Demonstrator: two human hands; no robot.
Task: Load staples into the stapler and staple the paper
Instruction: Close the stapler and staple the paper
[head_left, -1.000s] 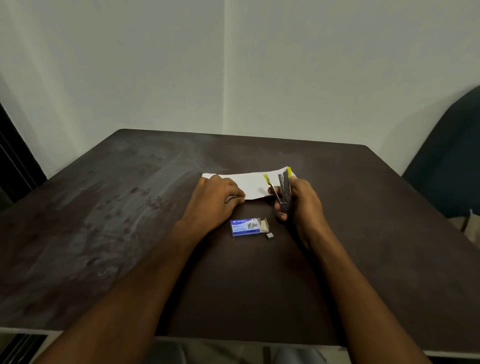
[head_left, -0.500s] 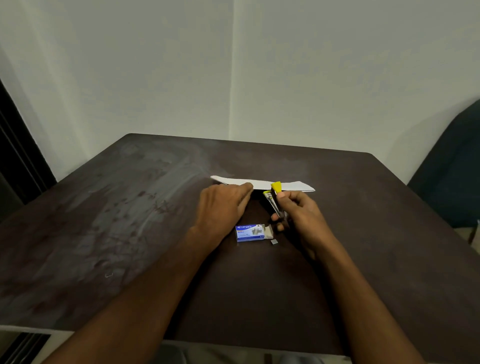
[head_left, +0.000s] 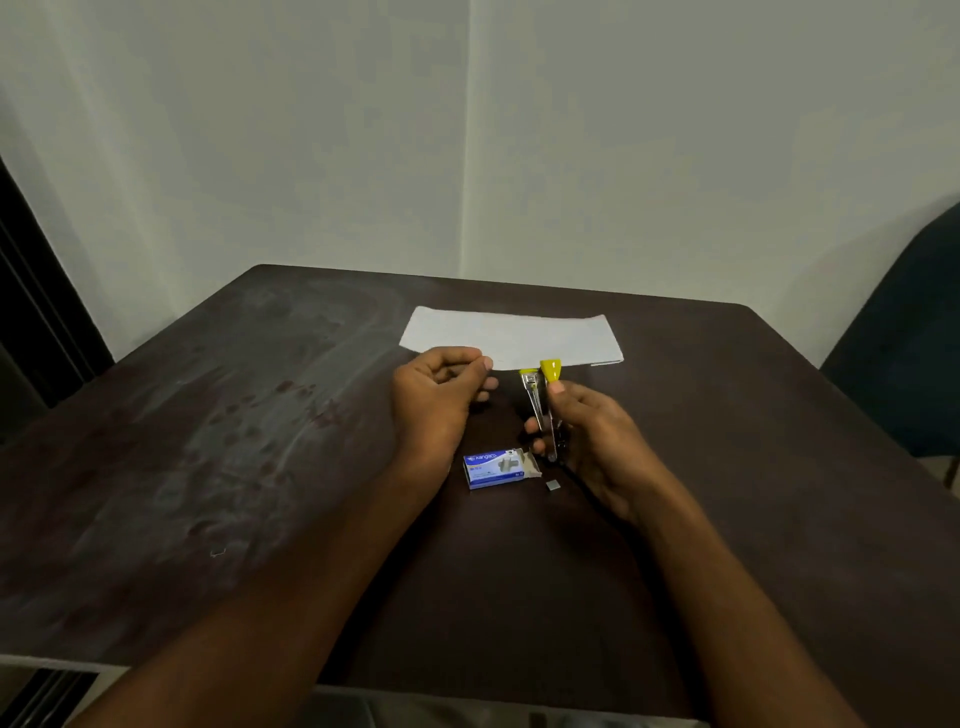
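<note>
Blue staple box (head_left: 496, 468) beside stapler (head_left: 540, 405)

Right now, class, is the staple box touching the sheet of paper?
Apart. The head view shows dark table between the staple box and the paper, which lies farther back.

Both forearms extended forward, left hand (head_left: 441, 400) fingers curled to thumb, right hand (head_left: 592, 441) gripping stapler (head_left: 549, 371)

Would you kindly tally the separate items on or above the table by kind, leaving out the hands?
Paper: 1
Stapler: 1
Staple box: 1
Loose staple strip: 1
Total: 4
Not counted: a tiny speck, too small to name.
</note>
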